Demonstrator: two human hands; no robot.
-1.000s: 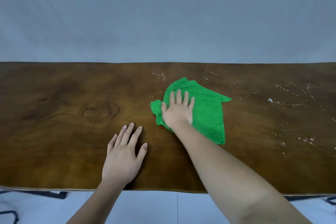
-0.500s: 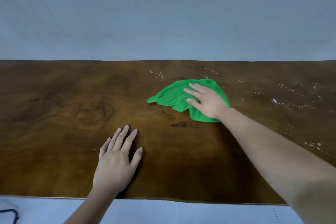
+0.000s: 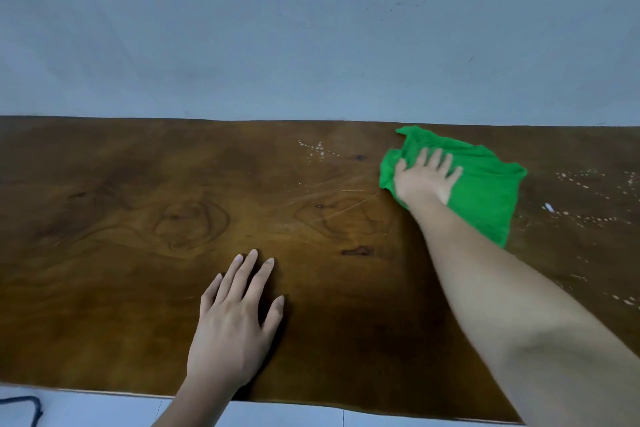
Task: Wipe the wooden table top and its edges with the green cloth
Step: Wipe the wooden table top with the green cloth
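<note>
A dark wooden table top (image 3: 145, 225) fills the lower half of the head view. The green cloth (image 3: 485, 191) lies spread near the table's far edge, right of centre. My right hand (image 3: 424, 180) presses flat on the cloth's left part with straight, spread fingers. My left hand (image 3: 235, 319) rests flat on the bare wood near the front edge, palm down, fingers straight. White specks (image 3: 317, 149) dot the wood left of the cloth, and more specks (image 3: 588, 198) lie to its right.
A pale grey wall (image 3: 311, 28) rises right behind the table's far edge. Light floor tiles (image 3: 104, 412) show below the front edge, with a dark cable (image 3: 31, 406) at the bottom left.
My right hand has swept the cloth from the table's middle to the right and toward the far edge, leaving faint streaks on the wood. My left hand stays pressed on the table.
</note>
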